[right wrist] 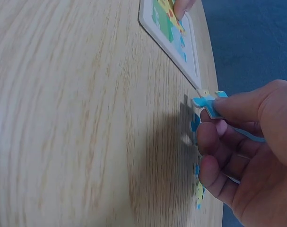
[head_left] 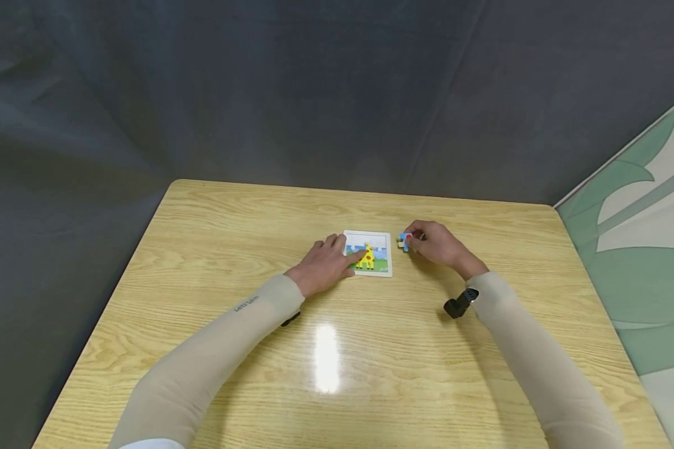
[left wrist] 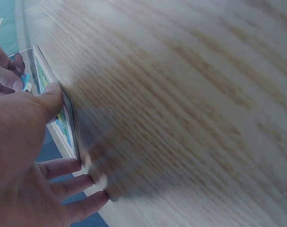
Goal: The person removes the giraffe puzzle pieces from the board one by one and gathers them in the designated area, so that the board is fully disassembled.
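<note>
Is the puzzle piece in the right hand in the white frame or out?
Out. The right hand pinches the puzzle piece, and the head view shows a gap between it and the white frame.

Loose blue puzzle pieces (right wrist: 195, 124) obstruct beneath the right hand (head_left: 437, 242); leftward, the left hand (head_left: 324, 263) bars the left side of the square white-framed puzzle (head_left: 371, 239); nearward of both, wood-grain table (head_left: 393, 349) gives room.
</note>
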### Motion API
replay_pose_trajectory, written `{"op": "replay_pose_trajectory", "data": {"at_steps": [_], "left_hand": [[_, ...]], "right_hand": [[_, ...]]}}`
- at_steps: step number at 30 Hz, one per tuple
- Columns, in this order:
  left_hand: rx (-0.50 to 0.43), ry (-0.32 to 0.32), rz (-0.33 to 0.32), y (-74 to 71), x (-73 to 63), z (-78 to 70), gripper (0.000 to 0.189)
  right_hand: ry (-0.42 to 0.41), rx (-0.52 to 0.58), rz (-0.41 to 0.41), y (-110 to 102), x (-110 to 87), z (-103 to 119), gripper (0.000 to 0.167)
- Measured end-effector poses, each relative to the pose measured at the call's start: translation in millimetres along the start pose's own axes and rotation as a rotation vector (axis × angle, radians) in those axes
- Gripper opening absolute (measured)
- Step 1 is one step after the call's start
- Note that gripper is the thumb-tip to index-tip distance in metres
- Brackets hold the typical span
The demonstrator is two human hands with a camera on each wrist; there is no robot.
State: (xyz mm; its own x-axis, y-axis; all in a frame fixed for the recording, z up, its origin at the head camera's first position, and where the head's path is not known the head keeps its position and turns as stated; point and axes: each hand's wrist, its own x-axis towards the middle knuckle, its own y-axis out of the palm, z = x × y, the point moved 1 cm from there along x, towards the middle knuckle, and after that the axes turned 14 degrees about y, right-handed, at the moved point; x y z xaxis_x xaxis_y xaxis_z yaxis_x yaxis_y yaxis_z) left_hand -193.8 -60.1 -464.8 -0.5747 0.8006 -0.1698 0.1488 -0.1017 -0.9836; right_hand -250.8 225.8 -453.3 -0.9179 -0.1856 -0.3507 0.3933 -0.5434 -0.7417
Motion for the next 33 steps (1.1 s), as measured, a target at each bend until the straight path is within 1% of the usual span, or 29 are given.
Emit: {"op": "replay_pose_trajectory", "data": {"at_steps": [3,9,17,21,27,33], "left_hand": [[-0.001,0.001,0.003,-0.4,-0.1,-0.1,0.058],[-0.01,0.004,-0.02,-2.8,-1.9,-1.7,0.057],[-0.03,0.008,-0.032,-2.8,-1.8,-2.0,0.056],[-0.023,0.006,-0.027,-2.7,-1.8,-2.3,0.056],[-0.029,0.013,-0.025,-5.8,-4.3,-3.1,0.056],[-0.046,0.01,-0.029,-5.8,-5.0,-2.5,0.056]], "right_hand": [[0.009,0.003,-0.001,-3,-3.7,-3,0.023],[0.033,-0.01,-0.021,-12,-11.3,-10,0.025],[0.054,-0.002,-0.029,-26,-19.6,-24,0.027],[0.067,0.002,-0.024,-32,-21.3,-33,0.029],[0.111,0.003,-0.033,-39,-22.4,-44,0.03],[0.113,-0.007,-0.034,-45,-23.1,-50,0.031]]}}
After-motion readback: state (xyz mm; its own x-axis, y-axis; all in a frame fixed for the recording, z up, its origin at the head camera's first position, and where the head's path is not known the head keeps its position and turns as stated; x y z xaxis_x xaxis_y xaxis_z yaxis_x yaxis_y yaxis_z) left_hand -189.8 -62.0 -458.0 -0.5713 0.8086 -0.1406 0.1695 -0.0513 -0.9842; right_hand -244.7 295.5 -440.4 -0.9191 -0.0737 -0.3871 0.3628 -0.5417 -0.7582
